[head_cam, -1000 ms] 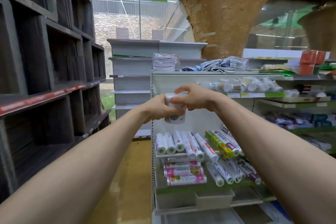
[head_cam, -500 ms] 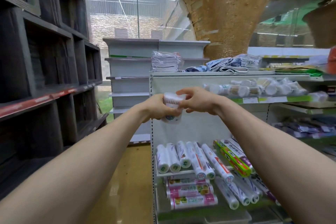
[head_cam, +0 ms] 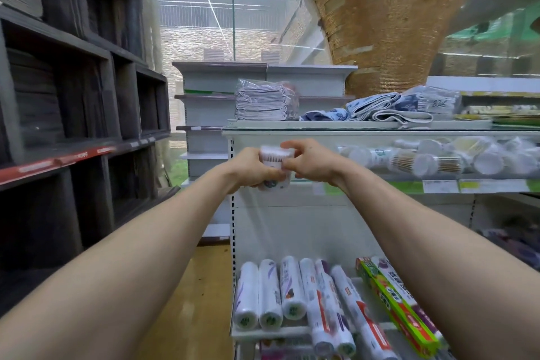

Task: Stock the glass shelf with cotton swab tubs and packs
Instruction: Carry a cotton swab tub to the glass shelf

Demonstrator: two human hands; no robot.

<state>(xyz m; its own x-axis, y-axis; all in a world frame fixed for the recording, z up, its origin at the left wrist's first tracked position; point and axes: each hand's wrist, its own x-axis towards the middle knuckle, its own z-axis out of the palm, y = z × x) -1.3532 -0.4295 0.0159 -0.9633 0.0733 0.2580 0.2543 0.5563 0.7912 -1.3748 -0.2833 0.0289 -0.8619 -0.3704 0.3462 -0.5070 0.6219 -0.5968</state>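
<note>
A clear round cotton swab tub (head_cam: pixel 274 158) with a white lid is held upright between both hands at arm's length, just left of the glass shelf's end. My left hand (head_cam: pixel 248 168) wraps its lower side and my right hand (head_cam: pixel 309 161) grips its top and right side. The glass shelf (head_cam: pixel 409 177) runs to the right at the same height, with several cotton swab tubs (head_cam: pixel 420 159) lying and standing on it. The tub's lower label is partly hidden by my fingers.
A top shelf (head_cam: pixel 350 125) above holds folded towels (head_cam: pixel 264 102) and cloths. Below, rolls of bags (head_cam: pixel 268 292) and a green box of wrap (head_cam: pixel 397 301) lie on a slanted white shelf. Dark wooden shelving (head_cam: pixel 73 126) lines the left side of the aisle.
The view has tilted upward, so the shelves sit lower in frame. Both hands still hold the tub, which has come a little closer to the glass shelf's left end.
</note>
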